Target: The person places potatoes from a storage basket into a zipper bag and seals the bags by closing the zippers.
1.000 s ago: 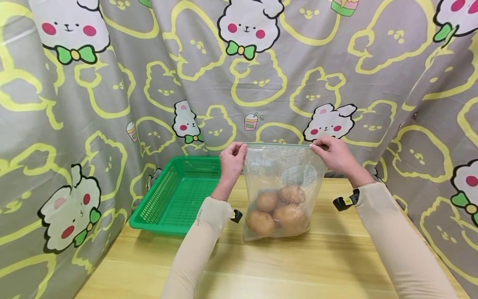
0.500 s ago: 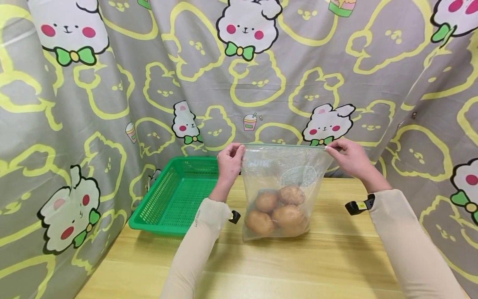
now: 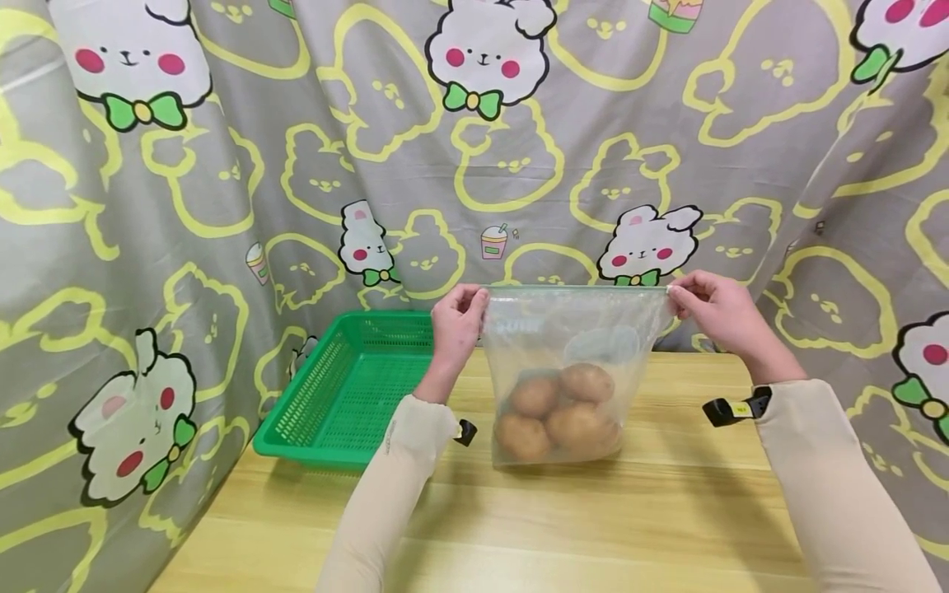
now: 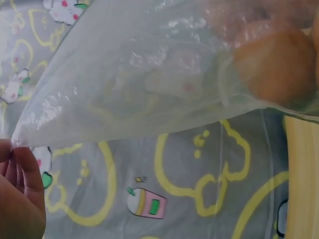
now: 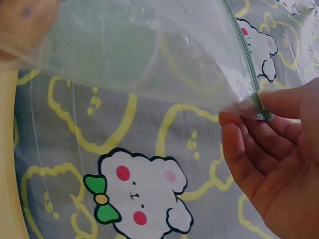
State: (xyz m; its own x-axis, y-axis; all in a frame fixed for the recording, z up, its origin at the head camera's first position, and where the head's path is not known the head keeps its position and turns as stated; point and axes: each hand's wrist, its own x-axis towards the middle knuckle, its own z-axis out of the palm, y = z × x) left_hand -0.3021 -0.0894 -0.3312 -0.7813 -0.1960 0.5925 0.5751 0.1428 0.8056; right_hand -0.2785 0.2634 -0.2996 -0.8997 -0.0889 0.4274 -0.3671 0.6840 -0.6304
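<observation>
A clear zip bag (image 3: 537, 344) hangs stretched between both hands, its top edge level in the head view. Several brown potatoes (image 3: 578, 427) lie piled in its lower part. My left hand (image 3: 455, 325) pinches the top left corner between thumb and fingers. At the opposite corner, my right hand (image 3: 722, 317) pinches the end of the seal. The right wrist view shows the green zip strip (image 5: 247, 57) running down to these fingertips, with a small green slider (image 5: 260, 103) at its end. In the left wrist view the film pulls into a point at the left fingertips.
A green perforated plastic basket (image 3: 378, 395) stands on the left of the wooden table (image 3: 593, 527), partly behind the left forearm. Grey patterned curtains (image 3: 415, 181) enclose the table at the back and sides. A black wrist camera (image 3: 730, 409) hangs below the right wrist.
My right hand has moved right along the bag's top, and the pinched edge now spans wider. The bag's bottom has shifted slightly right and up. My left hand stays nearly in place.
</observation>
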